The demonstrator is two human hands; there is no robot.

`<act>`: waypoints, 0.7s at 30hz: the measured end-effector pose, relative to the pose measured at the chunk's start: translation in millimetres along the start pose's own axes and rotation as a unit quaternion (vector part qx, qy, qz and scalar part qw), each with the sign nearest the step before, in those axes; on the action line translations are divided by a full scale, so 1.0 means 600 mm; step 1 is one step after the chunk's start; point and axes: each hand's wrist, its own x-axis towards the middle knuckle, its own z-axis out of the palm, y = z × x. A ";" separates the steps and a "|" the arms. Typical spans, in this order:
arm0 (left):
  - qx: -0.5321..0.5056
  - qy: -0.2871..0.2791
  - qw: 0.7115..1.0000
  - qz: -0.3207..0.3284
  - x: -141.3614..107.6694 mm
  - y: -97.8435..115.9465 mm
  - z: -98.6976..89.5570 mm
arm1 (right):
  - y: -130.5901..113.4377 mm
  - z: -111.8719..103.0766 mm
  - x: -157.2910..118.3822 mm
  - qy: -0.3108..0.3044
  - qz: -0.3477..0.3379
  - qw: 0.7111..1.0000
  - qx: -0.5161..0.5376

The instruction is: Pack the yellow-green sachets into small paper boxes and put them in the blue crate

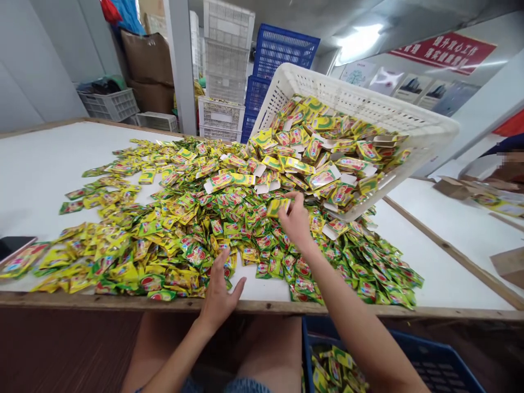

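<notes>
My right hand [298,222] is closed on a small yellow box [277,207], whose pale end flap shows beside my fingers. It is over the heap of small green and yellow sachets [241,213] on the white table, just below the mouth of a tilted white basket [409,128]. Printed yellow cartons [323,177] fill that basket, and some spill out onto the sachets. Close to the table's front edge, my left hand [219,295] is open with its fingers spread and nothing in it, beside the sachets.
Below the table edge, a blue crate [421,355] holds more yellow boxes. A dark phone-like slab [14,248] lies at the far left. White crates [229,54] and blue crates [282,52] are stacked behind. A wooden strip [454,254] runs along the right. Another person's arm [511,164] shows there.
</notes>
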 end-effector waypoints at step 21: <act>-0.056 -0.125 0.986 -0.099 0.002 -0.015 0.004 | 0.246 -0.078 0.005 0.054 0.132 0.980 -0.138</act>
